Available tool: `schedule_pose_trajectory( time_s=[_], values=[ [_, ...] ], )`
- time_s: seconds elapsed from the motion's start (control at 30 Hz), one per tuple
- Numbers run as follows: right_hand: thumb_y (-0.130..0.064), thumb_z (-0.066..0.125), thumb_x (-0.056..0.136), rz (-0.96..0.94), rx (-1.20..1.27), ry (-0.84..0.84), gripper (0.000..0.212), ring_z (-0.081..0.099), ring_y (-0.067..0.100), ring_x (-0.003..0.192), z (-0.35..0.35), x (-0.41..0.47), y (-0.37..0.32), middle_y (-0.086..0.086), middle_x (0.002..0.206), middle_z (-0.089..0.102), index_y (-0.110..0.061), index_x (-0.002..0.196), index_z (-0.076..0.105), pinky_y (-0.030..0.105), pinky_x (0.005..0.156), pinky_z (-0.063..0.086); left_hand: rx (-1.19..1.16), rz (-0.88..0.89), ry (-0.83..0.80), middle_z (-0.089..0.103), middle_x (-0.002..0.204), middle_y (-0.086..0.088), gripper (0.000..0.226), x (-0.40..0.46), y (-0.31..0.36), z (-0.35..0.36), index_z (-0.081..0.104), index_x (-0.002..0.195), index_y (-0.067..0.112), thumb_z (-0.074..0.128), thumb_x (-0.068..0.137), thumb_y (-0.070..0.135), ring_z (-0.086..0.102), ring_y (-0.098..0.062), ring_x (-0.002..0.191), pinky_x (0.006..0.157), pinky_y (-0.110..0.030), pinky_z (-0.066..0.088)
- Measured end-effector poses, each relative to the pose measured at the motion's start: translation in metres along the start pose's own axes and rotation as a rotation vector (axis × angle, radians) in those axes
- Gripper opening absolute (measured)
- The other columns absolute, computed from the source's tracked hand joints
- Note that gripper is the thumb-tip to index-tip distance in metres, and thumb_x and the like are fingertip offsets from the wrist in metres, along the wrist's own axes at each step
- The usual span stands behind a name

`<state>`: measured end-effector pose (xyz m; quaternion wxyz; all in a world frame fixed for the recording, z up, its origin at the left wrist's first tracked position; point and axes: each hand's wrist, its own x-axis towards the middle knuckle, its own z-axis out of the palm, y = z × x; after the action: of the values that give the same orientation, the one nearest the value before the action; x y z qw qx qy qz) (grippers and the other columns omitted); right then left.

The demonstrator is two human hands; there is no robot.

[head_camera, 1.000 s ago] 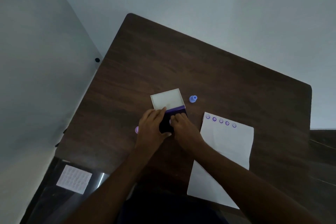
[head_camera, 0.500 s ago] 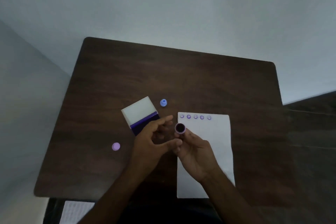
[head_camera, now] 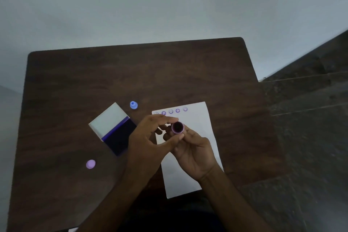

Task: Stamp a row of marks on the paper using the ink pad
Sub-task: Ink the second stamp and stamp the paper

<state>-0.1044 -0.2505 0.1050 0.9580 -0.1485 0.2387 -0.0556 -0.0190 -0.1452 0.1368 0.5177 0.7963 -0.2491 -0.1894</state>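
A white paper (head_camera: 197,128) lies on the dark wooden table (head_camera: 169,73) with a row of several purple smiley marks (head_camera: 170,111) along its far edge. My right hand (head_camera: 194,149) holds a small purple round stamp (head_camera: 177,127) above the paper, its inked face turned up toward me. My left hand (head_camera: 148,137) hovers beside the stamp, its thumb touching the stamp's rim, fingers curled apart. The ink pad (head_camera: 120,135) sits open to the left, its white lid (head_camera: 108,119) folded back.
A blue stamp (head_camera: 133,105) stands beyond the ink pad. A light purple cap (head_camera: 90,164) lies near the table's left front. A pale wall runs behind the table and dark stone steps (head_camera: 305,100) rise on the right.
Both hands left the ink pad and rose over the paper. My right hand turned the stamp face up, and my left hand came in next to it. The view also shifted.
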Motion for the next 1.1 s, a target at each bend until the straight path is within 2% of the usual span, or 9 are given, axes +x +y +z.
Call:
schedule_pose_trajectory(
  time_s=[0.17,0.33,0.57,0.67,0.73,0.8,0.87,0.97,1.1],
  values=[
    [-0.018,0.057,0.09,-0.053,-0.109,0.062,0.028,0.064,0.025,0.104,-0.01,-0.005,-0.01,0.011,0.115,0.068,-0.008,0.114,0.066,0.035,0.089,0.052,-0.109,-0.119,-0.026,0.065,0.102,0.021,0.032,0.005,-0.006,0.016,0.062,0.097,0.041,0.075,0.068,0.042,0.06,-0.002,0.094,0.072,-0.008,0.049],
    [-0.023,0.067,0.083,-0.08,-0.206,0.141,0.032,0.063,0.026,0.107,-0.017,-0.004,-0.021,0.012,0.113,0.068,-0.007,0.11,0.067,0.036,0.09,0.053,-0.175,-0.191,-0.04,0.066,0.102,0.017,0.032,0.01,-0.018,0.033,0.066,0.1,0.03,0.075,0.07,0.039,0.061,-0.007,0.093,0.071,-0.012,0.05],
    [-0.019,0.072,0.079,-0.083,-0.152,0.177,0.032,0.065,0.021,0.091,-0.034,0.007,-0.037,0.012,0.101,0.069,-0.002,0.106,0.067,0.031,0.082,0.055,-0.268,-0.247,-0.129,0.067,0.107,0.015,0.032,0.029,-0.025,0.051,0.067,0.101,0.032,0.079,0.072,0.035,0.061,-0.01,0.098,0.077,-0.026,0.054],
    [-0.022,0.075,0.076,-0.113,-0.354,0.216,0.021,0.059,0.016,0.07,-0.04,0.017,-0.053,0.006,0.082,0.069,-0.008,0.091,0.07,0.028,0.063,0.049,-0.263,-0.264,-0.152,0.065,0.107,0.021,0.037,0.039,-0.031,0.06,0.066,0.104,0.035,0.077,0.069,0.042,0.06,-0.006,0.097,0.076,-0.024,0.054],
    [-0.025,0.079,0.073,-0.182,-0.589,0.319,0.023,0.054,0.016,0.058,-0.046,0.025,-0.066,0.007,0.072,0.067,-0.008,0.084,0.07,0.027,0.051,0.046,-0.206,-0.281,-0.165,0.063,0.108,0.024,0.043,0.047,-0.037,0.067,0.063,0.11,0.039,0.077,0.069,0.043,0.059,-0.001,0.094,0.073,-0.018,0.053],
    [-0.03,0.079,0.073,-0.293,-0.885,0.457,0.02,0.055,0.014,0.052,-0.058,0.036,-0.076,0.003,0.067,0.068,-0.013,0.079,0.069,0.024,0.049,0.047,-0.098,-0.3,-0.148,0.061,0.109,0.025,0.044,0.055,-0.046,0.076,0.059,0.112,0.04,0.077,0.072,0.04,0.059,0.0,0.09,0.067,-0.013,0.052],
    [-0.033,0.077,0.075,-0.398,-1.169,0.591,0.017,0.061,0.009,0.055,-0.07,0.049,-0.082,-0.008,0.065,0.069,-0.021,0.072,0.065,0.016,0.051,0.048,0.117,-0.296,-0.078,0.06,0.11,0.021,0.038,0.063,-0.059,0.085,0.061,0.111,0.036,0.075,0.077,0.04,0.059,0.001,0.087,0.07,-0.009,0.045],
    [-0.034,0.075,0.076,-0.476,-1.394,0.661,0.019,0.061,0.002,0.061,-0.087,0.068,-0.084,-0.017,0.064,0.064,-0.026,0.07,0.058,0.009,0.05,0.046,0.458,-0.159,-0.004,0.068,0.114,0.001,0.037,0.076,-0.077,0.096,0.069,0.111,0.018,0.07,0.082,0.04,0.06,-0.012,0.098,0.082,-0.021,0.042],
    [-0.035,0.071,0.079,-0.501,-1.506,0.618,0.016,0.061,-0.005,0.073,-0.102,0.085,-0.079,-0.021,0.073,0.061,-0.026,0.08,0.058,0.005,0.054,0.046,0.513,-0.066,-0.01,0.07,0.099,-0.008,0.039,0.092,-0.089,0.109,0.072,0.11,0.016,0.079,0.075,0.031,0.06,-0.021,0.086,0.071,-0.025,0.042]
  ],
)
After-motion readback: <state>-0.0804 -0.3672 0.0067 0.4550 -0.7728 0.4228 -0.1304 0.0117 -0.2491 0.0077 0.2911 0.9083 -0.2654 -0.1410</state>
